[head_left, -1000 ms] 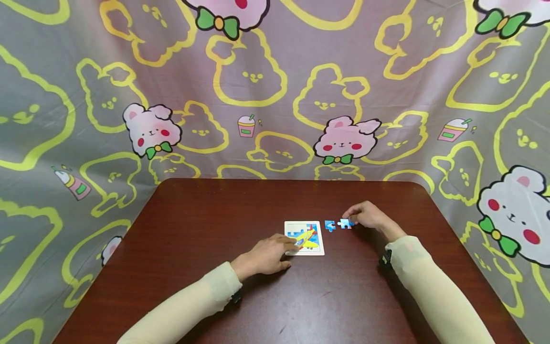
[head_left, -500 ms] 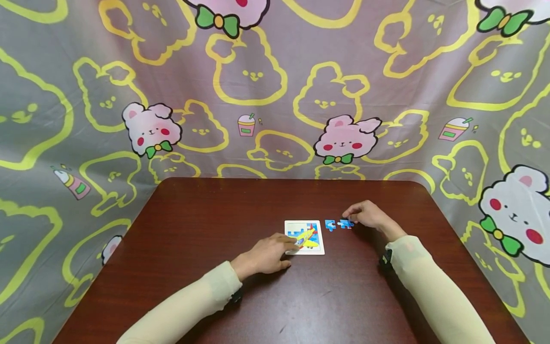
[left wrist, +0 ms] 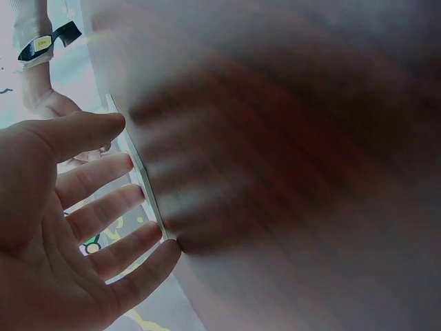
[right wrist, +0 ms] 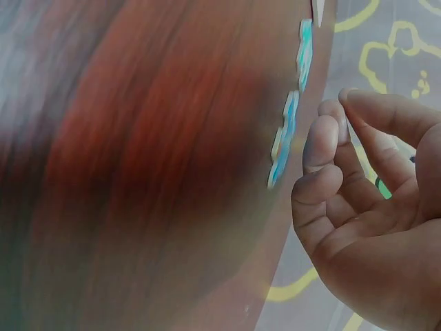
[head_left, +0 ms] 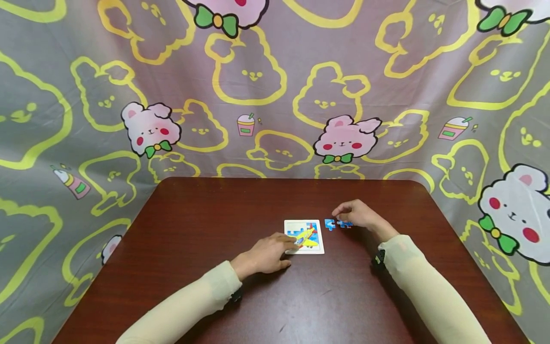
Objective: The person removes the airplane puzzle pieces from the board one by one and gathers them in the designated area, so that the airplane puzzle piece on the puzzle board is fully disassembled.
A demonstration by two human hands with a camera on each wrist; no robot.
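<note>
A square white-framed jigsaw puzzle (head_left: 315, 246) with a yellow airplane on blue lies mid-table; its upper left shows a pale, unfilled patch. My left hand (head_left: 267, 253) rests its spread, fairly straight fingertips along the puzzle's left side; the left wrist view shows them touching its edge. To the right of the frame lie a blue jigsaw piece (head_left: 329, 224) and a second blue piece (head_left: 345, 224), close together. Just above them is my right hand (head_left: 360, 214), fingers loosely bent. In the right wrist view, both pieces lie flat beside the fingers, and nothing shows between thumb and fingertips.
The dark red-brown table (head_left: 193, 215) has rounded far corners. A grey curtain (head_left: 275, 114) printed with yellow outlines and pink-cheeked rabbits hangs behind the table and along both sides.
My right hand has shifted left, from the outer end of the second piece to above the pair. The left hand stays put on the puzzle.
</note>
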